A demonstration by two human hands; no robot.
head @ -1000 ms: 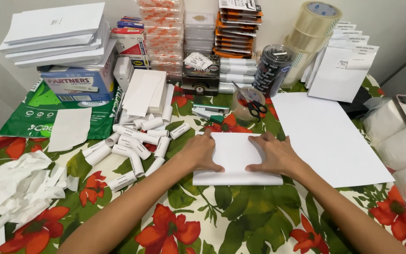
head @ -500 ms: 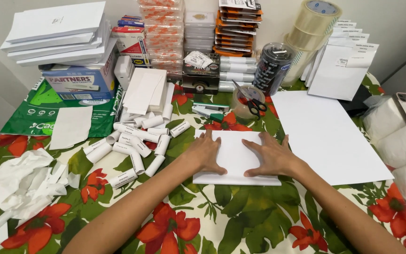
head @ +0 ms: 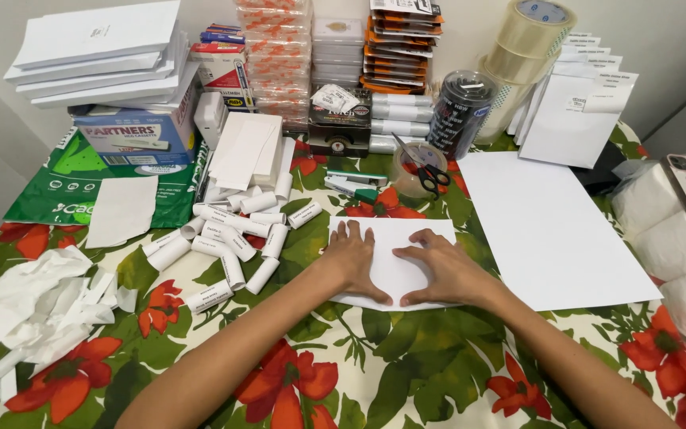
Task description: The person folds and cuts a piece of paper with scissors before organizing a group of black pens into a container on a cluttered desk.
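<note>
Both hands, left [head: 353, 258] and right [head: 438, 270], have slid closer together, palms flat and gripping nothing, pressing the folded paper [head: 395, 258].

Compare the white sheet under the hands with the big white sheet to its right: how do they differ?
The folded sheet is smaller and looks doubled over; the large sheet lies open in a single layer. The left hand and right hand press flat on the folded sheet; nothing touches the large one. Both are plain white and lie flat on the floral tablecloth.
</note>
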